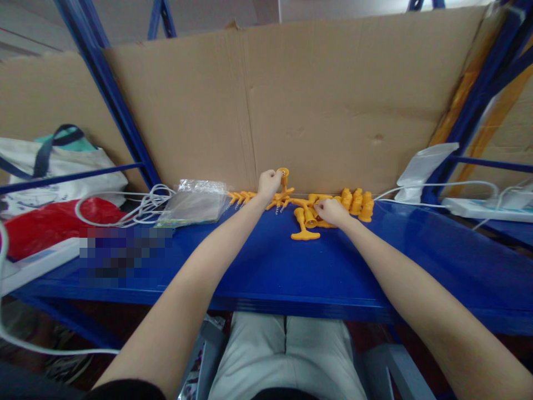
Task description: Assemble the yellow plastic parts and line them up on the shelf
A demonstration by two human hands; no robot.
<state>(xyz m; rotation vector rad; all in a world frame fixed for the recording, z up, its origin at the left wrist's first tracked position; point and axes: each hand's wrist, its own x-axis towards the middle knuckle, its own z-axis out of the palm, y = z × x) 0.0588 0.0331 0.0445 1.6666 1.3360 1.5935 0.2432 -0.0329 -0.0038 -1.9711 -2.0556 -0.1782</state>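
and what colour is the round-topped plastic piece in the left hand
The round-topped plastic piece is yellow-orange, head view.

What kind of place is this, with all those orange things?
Probably a small workshop, though I can't be sure. There's a blue metal-framed bench with a big cardboard sheet behind it, and many similar orange corkscrew pieces on top.

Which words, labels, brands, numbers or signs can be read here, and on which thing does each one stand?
No text can be read.
White tote bag: dark printing on the front, too blurred to read.
Yellow corkscrew pieces: no lettering can be made out.
Cardboard panel: no lettering visible.
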